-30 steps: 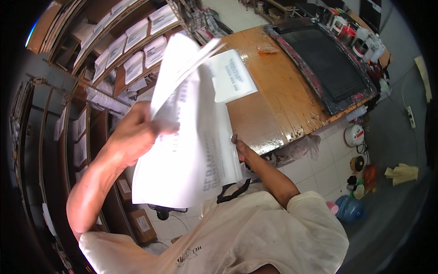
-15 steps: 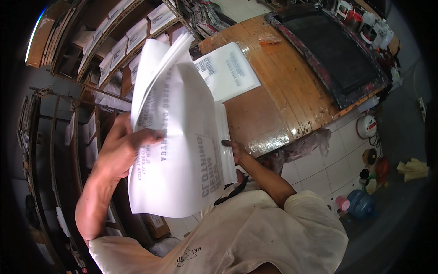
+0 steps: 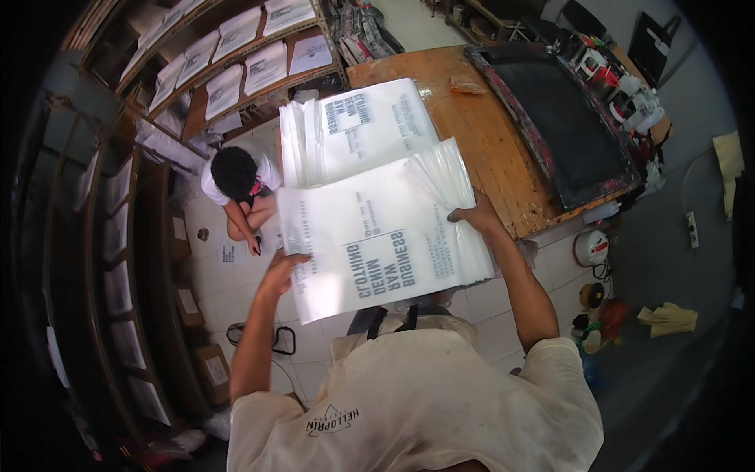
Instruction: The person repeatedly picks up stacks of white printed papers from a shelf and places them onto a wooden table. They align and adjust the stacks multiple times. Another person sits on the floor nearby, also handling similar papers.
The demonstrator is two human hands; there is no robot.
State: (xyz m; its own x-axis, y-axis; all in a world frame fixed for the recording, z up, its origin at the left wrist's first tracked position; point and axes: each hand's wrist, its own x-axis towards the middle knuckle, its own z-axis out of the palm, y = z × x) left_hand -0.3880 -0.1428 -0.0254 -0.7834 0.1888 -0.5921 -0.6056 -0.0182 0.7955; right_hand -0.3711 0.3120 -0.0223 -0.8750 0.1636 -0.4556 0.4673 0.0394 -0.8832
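Observation:
Between both hands I hold a stack of white, slightly see-through printed plastic bags (image 3: 330, 228) just over the near edge of the wooden table (image 3: 472, 149). My left hand (image 3: 281, 274) is closed on its left edge, thumb on top and the other fingers mostly hidden beneath. At the right edge my right hand (image 3: 477, 217) grips the bundle with its thumb over the upper face, where the layers fan out. Just beyond, another pile of the same bags (image 3: 397, 130) lies on the table, partly covered by the held stack.
A dark framed printing screen (image 3: 550, 118) lies on the table's right, with tubs and bottles (image 3: 629, 102) beyond. Shelves with printed stacks (image 3: 259, 67) stand at far left. Another person (image 3: 240, 185) crouches on the floor left of the table. A water-jug-like white appliance (image 3: 590, 248) stands right.
The stack has gone from raised and curled at the left to nearly flat, farther right by the table. Both hands moved right with it. The crouching person has come into view.

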